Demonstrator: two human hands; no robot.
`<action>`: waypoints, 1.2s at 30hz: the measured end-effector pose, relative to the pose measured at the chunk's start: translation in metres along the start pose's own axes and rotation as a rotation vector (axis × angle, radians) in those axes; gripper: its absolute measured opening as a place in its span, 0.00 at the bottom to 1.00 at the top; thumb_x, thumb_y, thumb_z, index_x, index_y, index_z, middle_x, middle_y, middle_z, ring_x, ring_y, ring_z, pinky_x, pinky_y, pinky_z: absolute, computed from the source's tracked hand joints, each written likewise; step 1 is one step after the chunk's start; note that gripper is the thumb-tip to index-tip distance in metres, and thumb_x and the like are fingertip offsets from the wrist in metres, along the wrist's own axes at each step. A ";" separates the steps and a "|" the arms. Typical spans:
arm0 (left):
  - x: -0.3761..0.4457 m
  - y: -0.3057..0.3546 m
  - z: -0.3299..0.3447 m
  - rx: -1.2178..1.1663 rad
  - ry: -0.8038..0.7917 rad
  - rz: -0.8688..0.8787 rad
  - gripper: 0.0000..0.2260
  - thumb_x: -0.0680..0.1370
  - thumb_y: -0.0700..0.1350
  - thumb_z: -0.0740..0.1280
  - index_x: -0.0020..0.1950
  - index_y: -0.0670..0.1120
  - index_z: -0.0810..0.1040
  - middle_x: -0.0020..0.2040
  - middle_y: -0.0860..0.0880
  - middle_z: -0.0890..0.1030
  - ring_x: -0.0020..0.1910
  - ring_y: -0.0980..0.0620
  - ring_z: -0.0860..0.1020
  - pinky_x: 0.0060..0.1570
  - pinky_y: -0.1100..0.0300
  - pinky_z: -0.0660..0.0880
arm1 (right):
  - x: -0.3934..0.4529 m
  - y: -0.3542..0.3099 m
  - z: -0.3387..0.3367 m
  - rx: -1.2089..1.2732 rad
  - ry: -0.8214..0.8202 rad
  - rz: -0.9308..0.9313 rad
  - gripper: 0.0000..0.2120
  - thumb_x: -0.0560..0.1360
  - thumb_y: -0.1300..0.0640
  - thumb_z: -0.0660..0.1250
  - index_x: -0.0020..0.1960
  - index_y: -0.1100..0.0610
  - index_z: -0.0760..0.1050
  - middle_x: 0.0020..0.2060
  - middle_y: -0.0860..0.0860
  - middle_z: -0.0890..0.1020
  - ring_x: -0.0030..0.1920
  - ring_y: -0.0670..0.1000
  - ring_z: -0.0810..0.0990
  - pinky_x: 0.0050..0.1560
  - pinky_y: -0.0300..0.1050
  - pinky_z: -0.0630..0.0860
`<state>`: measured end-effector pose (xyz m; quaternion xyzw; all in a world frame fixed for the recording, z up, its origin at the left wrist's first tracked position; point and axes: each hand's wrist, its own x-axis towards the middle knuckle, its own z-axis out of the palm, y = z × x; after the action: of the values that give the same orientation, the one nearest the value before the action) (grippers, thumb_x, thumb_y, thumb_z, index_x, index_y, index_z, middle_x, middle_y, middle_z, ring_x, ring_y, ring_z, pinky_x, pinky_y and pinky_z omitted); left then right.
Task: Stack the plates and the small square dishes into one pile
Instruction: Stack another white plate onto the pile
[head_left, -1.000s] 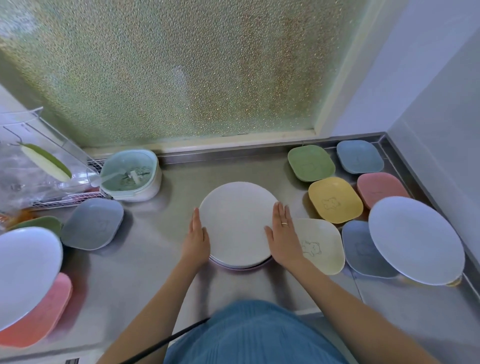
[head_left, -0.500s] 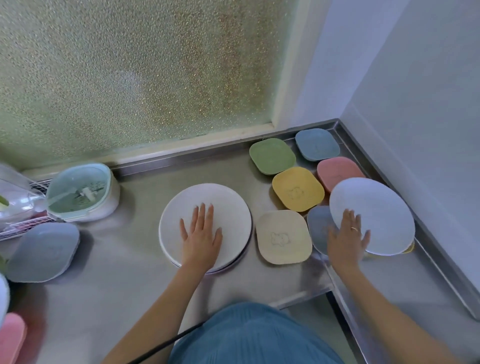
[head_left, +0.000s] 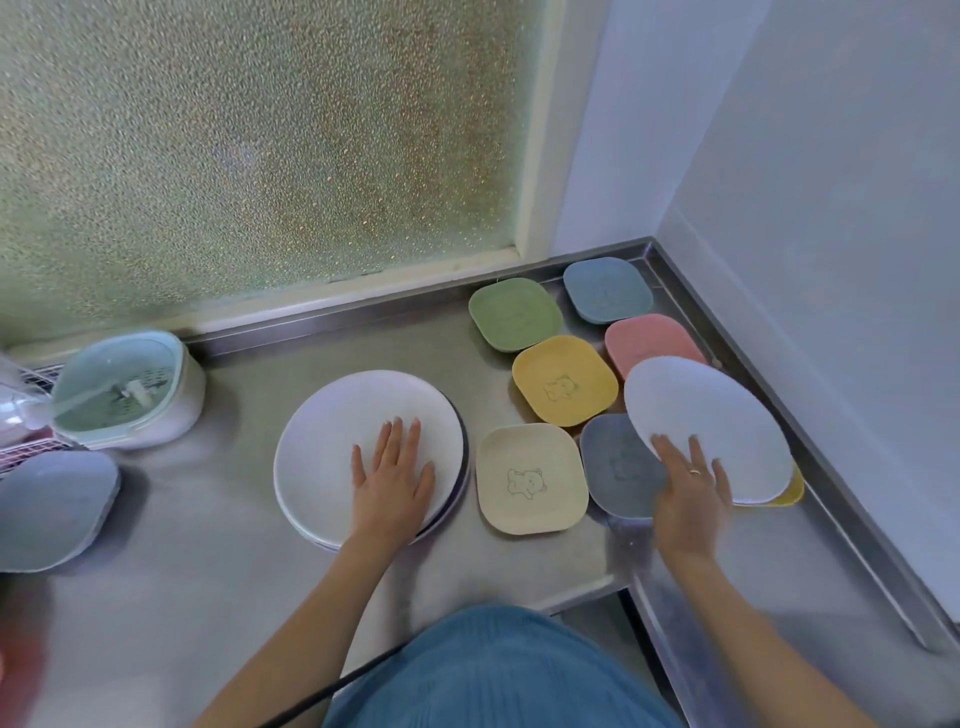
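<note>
A pile of white round plates (head_left: 337, 441) sits mid-counter, and my left hand (head_left: 392, 483) rests flat on its near right part. To the right lie small square dishes: cream (head_left: 530, 478), grey-blue (head_left: 615, 467), yellow (head_left: 563, 379), green (head_left: 514, 312), blue (head_left: 608, 291) and pink (head_left: 652, 338). Another white round plate (head_left: 717, 415) lies over some of them, with a second yellow dish (head_left: 792, 493) peeking from under it. My right hand (head_left: 688, 499) lies with spread fingers on that plate's near edge; its thumb is hidden.
At the left edge lie a grey-blue dish (head_left: 52, 509), a mint-lidded container (head_left: 124, 389) and a wire rack (head_left: 21, 447). A raised steel rim (head_left: 831, 467) and the wall bound the right side. The counter steps down at its front edge (head_left: 587, 592).
My right hand left the plate pile and moved right onto the white plate over the square dishes. My left hand shifted from the pile's edge onto its top. The view turned right.
</note>
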<state>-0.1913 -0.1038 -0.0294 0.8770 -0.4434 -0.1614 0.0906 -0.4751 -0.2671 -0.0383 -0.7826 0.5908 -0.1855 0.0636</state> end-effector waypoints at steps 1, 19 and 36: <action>0.000 0.001 0.000 -0.012 0.010 -0.003 0.26 0.82 0.53 0.48 0.78 0.51 0.45 0.80 0.50 0.48 0.79 0.52 0.44 0.76 0.46 0.40 | 0.003 -0.005 -0.002 0.020 0.045 -0.031 0.25 0.71 0.73 0.66 0.64 0.55 0.74 0.60 0.54 0.80 0.70 0.57 0.67 0.70 0.56 0.60; 0.011 -0.064 -0.070 -0.830 0.388 -0.514 0.13 0.77 0.54 0.60 0.55 0.50 0.77 0.35 0.54 0.78 0.31 0.49 0.79 0.38 0.52 0.78 | -0.043 -0.187 0.024 0.422 -0.067 -1.037 0.16 0.80 0.61 0.55 0.61 0.53 0.77 0.57 0.47 0.81 0.67 0.55 0.71 0.70 0.54 0.66; -0.028 -0.103 -0.043 -0.229 0.187 -0.416 0.21 0.81 0.45 0.53 0.75 0.50 0.57 0.61 0.41 0.77 0.52 0.37 0.79 0.45 0.49 0.72 | -0.056 -0.192 0.043 0.105 -0.417 -1.267 0.22 0.71 0.57 0.72 0.64 0.55 0.74 0.61 0.51 0.79 0.64 0.51 0.75 0.64 0.54 0.68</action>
<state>-0.1140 -0.0199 -0.0153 0.9445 -0.2220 -0.1441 0.1946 -0.2990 -0.1632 -0.0291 -0.9936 -0.0175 -0.0606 0.0932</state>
